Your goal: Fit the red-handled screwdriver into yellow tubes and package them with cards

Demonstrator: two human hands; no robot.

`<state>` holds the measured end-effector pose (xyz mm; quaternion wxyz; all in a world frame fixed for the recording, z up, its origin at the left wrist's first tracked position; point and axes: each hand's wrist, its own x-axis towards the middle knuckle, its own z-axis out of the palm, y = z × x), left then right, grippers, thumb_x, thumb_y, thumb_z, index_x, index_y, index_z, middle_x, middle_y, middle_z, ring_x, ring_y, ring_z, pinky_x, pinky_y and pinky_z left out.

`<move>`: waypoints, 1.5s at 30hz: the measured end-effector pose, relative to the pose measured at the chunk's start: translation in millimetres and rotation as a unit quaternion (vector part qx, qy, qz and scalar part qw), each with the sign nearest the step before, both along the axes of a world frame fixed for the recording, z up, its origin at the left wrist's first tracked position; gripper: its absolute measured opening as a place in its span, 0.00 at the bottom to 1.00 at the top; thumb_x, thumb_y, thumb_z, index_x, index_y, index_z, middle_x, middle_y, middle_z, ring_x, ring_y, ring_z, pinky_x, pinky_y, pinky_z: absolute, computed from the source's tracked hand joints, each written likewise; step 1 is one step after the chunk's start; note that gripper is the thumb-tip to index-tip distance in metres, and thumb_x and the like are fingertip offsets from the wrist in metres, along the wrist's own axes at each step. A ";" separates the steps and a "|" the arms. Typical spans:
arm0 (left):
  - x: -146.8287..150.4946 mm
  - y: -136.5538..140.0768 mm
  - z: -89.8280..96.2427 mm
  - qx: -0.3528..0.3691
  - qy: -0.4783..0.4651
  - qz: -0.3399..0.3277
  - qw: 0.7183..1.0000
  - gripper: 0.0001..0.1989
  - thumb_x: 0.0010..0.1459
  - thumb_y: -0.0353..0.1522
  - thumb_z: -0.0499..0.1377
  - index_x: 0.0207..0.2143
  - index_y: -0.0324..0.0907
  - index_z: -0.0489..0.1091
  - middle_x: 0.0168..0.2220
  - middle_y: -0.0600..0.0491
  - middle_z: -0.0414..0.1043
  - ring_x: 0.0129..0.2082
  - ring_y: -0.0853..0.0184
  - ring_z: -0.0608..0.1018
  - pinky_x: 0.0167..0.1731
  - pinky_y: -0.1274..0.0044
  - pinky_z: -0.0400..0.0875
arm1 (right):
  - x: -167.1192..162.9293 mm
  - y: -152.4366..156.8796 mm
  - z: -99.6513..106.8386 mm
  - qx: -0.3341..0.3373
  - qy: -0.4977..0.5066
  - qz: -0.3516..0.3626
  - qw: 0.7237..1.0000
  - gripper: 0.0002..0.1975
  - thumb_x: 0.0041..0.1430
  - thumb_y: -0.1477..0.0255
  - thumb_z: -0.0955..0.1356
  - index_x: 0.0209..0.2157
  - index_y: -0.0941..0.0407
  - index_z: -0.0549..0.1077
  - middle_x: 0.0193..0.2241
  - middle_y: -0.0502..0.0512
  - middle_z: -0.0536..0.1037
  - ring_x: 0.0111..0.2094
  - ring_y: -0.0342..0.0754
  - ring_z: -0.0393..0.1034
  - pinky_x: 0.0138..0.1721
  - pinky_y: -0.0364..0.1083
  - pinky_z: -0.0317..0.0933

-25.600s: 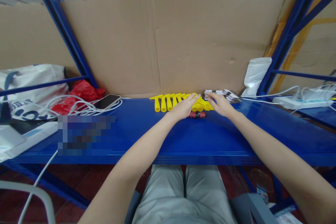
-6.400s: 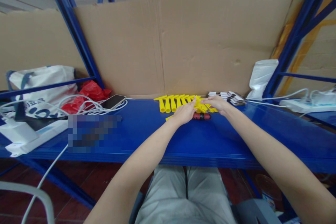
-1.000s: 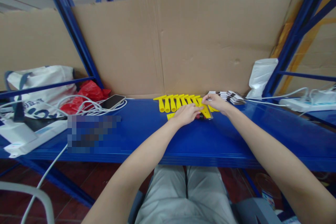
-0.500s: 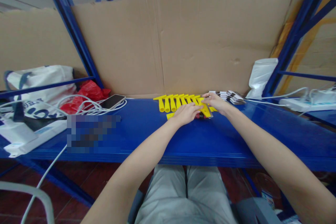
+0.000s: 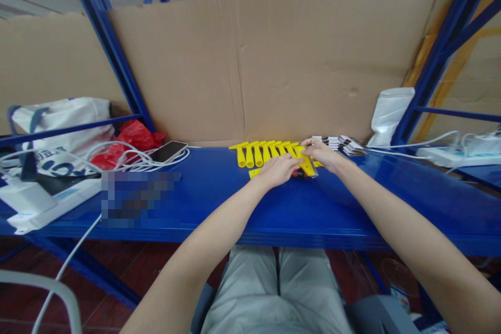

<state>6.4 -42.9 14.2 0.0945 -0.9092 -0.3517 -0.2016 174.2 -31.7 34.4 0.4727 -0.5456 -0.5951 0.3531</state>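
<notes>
Action at the far side of the blue shelf, and 2 hands are on the case: the left hand lies low with its fingers folded over a yellow piece, whose broad end shows between the hands, while the right hand works at that end's far edge, thumb and forefinger only a narrow gap apart; pinching or merely brushing, I cannot tell. Just beyond, to the left, runs a row of yellow pieces; a red-and-black object peeks out beside the left fingertips, and black-and-white packets sit to the far right. For clean handling, I'd say the left hand is the anchor, so it wants a firm, even hold and a quiet wrist, leaving the right fingertips to make small, square, gentle presses. Watch that thin pale strip along the right edge: it could be sharp, so skin belongs on the yellow faces. And mind those right-hand knuckles, a careless sweep could scatter the packets!
</notes>
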 end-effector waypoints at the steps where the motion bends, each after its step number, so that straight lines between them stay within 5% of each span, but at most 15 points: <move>1: 0.2 0.2 -0.1 -0.002 -0.006 0.001 1.000 0.18 0.63 0.34 0.47 0.53 0.46 0.67 0.45 0.49 0.71 0.44 0.64 0.74 0.45 0.72 0.68 | 0.7 1.2 -0.8 0.000 0.004 0.003 1.000 0.10 0.48 0.80 0.65 0.33 0.54 0.63 0.23 0.45 0.67 0.24 0.40 0.61 0.24 0.39 0.53; 7: -0.9 4.8 -0.2 -0.007 -0.050 0.009 0.999 0.17 0.62 0.33 0.49 0.51 0.45 0.68 0.48 0.49 0.71 0.46 0.64 0.73 0.46 0.71 0.68 | 5.3 3.5 1.0 -0.021 0.039 -0.003 0.999 0.12 0.48 0.77 0.67 0.37 0.54 0.65 0.26 0.48 0.71 0.26 0.41 0.65 0.27 0.40 0.58; 12: -5.3 8.8 -0.2 -0.008 -0.066 0.030 0.997 0.17 0.62 0.32 0.48 0.52 0.42 0.67 0.48 0.48 0.71 0.46 0.63 0.73 0.47 0.70 0.68 | 4.5 -5.2 8.0 -0.089 0.066 0.116 0.987 0.10 0.47 0.82 0.67 0.33 0.57 0.68 0.22 0.49 0.72 0.23 0.40 0.64 0.25 0.40 0.58; 17: -5.6 8.6 -0.2 -0.010 -0.069 0.031 0.997 0.17 0.63 0.32 0.47 0.52 0.42 0.66 0.48 0.47 0.71 0.47 0.63 0.73 0.47 0.68 0.68 | 5.0 -3.5 5.9 -0.075 0.050 0.142 0.986 0.05 0.47 0.79 0.69 0.25 0.58 0.68 0.19 0.48 0.70 0.19 0.38 0.60 0.22 0.39 0.56; 26: -2.9 5.2 -0.7 -0.012 -0.069 0.025 0.997 0.18 0.63 0.33 0.46 0.53 0.43 0.65 0.50 0.48 0.69 0.49 0.63 0.72 0.49 0.69 0.67 | 4.2 0.4 3.6 -0.037 0.033 0.036 0.998 0.12 0.54 0.76 0.65 0.19 0.58 0.62 0.13 0.44 0.57 0.15 0.36 0.48 0.17 0.38 0.43; 45: -4.6 2.5 0.6 0.029 -0.003 0.036 0.999 0.19 0.64 0.33 0.45 0.55 0.44 0.64 0.47 0.47 0.70 0.43 0.62 0.74 0.43 0.69 0.70 | -9.1 -6.8 5.9 -0.032 0.063 -0.027 0.997 0.11 0.52 0.80 0.62 0.18 0.58 0.60 0.12 0.44 0.56 0.13 0.36 0.47 0.16 0.39 0.41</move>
